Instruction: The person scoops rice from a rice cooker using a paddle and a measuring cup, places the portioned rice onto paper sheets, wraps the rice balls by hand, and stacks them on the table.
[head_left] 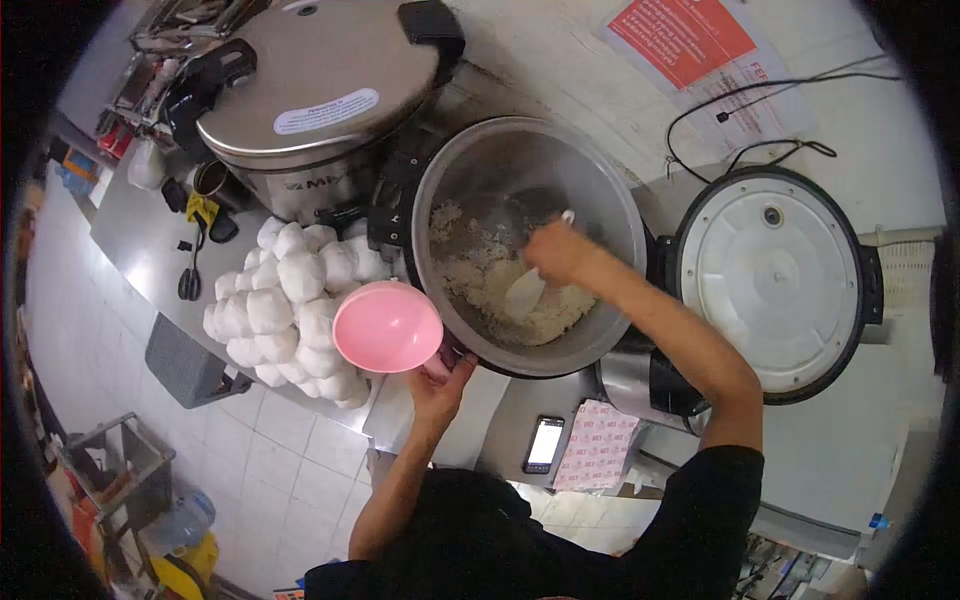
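A large metal rice cooker pot (610, 200) stands open with rice (480, 280) at its bottom and lower side. My right hand (560, 252) reaches into it, closed around the handle of a white paddle (524, 294) whose blade touches the rice. Just outside the pot's near left rim, my left hand (440, 392) is closed on the handle of a pink bowl-shaped scoop (388, 326). No contents show inside the scoop. Left of the scoop lies a pile of white wrapped bundles (270, 310).
A closed cooker (310, 90) stands at the upper left. The open cooker's round lid (770, 285) is at the right. A phone (544, 444) and patterned paper (596, 446) lie near the front edge. Scissors (189, 272) lie at the left.
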